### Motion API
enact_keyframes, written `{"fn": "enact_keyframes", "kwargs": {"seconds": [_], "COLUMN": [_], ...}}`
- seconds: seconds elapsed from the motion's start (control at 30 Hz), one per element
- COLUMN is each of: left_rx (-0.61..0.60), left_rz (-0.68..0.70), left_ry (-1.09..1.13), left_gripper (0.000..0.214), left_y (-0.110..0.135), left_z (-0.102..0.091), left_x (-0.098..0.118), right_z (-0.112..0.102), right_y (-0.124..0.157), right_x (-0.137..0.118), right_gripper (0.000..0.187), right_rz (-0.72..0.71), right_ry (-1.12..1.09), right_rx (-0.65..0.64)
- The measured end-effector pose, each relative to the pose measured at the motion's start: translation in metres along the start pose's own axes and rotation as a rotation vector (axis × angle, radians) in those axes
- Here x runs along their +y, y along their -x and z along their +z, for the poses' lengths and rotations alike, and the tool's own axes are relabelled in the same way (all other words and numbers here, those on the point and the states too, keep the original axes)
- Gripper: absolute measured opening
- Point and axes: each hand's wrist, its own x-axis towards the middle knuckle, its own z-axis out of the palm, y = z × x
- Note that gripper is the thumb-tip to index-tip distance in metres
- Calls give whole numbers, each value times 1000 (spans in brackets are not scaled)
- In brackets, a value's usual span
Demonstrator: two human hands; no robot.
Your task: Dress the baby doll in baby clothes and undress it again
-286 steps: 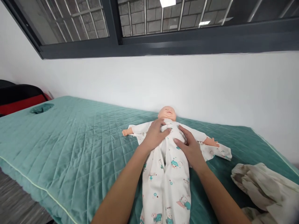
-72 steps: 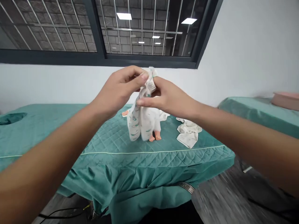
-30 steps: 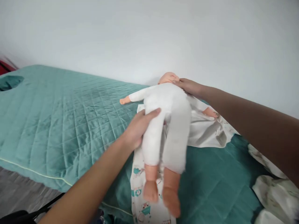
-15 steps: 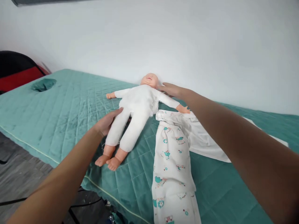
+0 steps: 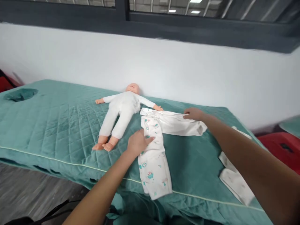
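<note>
A pair of baby pants [image 5: 150, 175] lies on the green bed cover, one leg printed with small animals and pointing at me, the other plain white and stretched to the right. My left hand [image 5: 138, 142] rests at the upper part of the printed leg, thumb and forefinger apart over the fabric. At the upper edge of the white leg, my right hand [image 5: 193, 114] has its fingers closed on the cloth; the fingertips are slightly blurred. A baby doll [image 5: 125, 103] in a white cloth body lies face up to the left, touched by neither hand.
Another white printed garment [image 5: 237, 179] lies at the right, partly behind my right forearm. The quilted green bed [image 5: 58, 125] has a round hole at far left and stands against a white wall [image 5: 164, 68] under a dark window frame. A red chair [image 5: 281, 147] stands at right.
My left hand has left the doll's leg and moved right to the printed pants leg. My right hand has gone from beside the doll's head to the white leg. The view has shifted right.
</note>
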Motion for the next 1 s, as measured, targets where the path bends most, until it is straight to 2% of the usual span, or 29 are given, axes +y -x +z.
{"fn": "enact_keyframes", "kwargs": {"seconds": [0.03,0.1,0.17,0.2,0.3,0.37,0.47,0.5,0.53,0.6,0.67,0.7,0.73,0.77,0.83,0.87,0.9,0.93,1.0], "left_rx": [-36,-129,-175,-166,-43,136,532,623,647,507,316,275,284,331,434,458,461,446,372], "left_rz": [59,262,507,617,830,899,915,902,894,889,846,807,761,715,647,624,601,576,524], "left_ry": [78,251,374,408,466,471,436,420,394,293,144,86,60,73,211,324,451,577,777], "left_gripper": [38,19,8,9,17,18,13,22,33,37,23,19,19,19,18,17,18,19,20], "left_y": [2,10,21,28,49,59,68,70,71,73,76,77,80,82,90,96,101,108,120], "left_z": [7,13,8,4,-9,-15,-20,-21,-22,-24,-24,-23,-21,-19,-13,-10,-6,-2,5], "left_x": [7,22,41,50,80,97,120,126,131,139,143,144,145,147,151,155,158,161,162], "right_z": [-6,-17,-29,-35,-50,-56,-62,-64,-67,-74,-82,-86,-87,-87,-80,-72,-62,-50,-22], "right_y": [9,27,47,58,97,128,173,186,197,216,232,240,248,257,274,283,290,296,305], "right_x": [-8,-28,-53,-67,-113,-142,-174,-181,-186,-188,-181,-175,-168,-160,-144,-138,-134,-132,-135], "right_gripper": [29,18,14,15,22,23,23,22,22,21,20,20,27,42,80,92,96,91,72], "right_rz": [2,5,-16,-38,-199,-304,-395,-415,-430,-443,-395,-330,-235,-120,89,146,161,140,79], "right_ry": [62,173,235,250,207,92,-44,-75,-100,-131,-126,-121,-119,-123,-158,-193,-243,-312,-469], "right_rx": [-47,-118,-129,-120,-79,-93,-70,-49,-27,-1,19,33,40,37,-3,-36,-71,-99,-152]}}
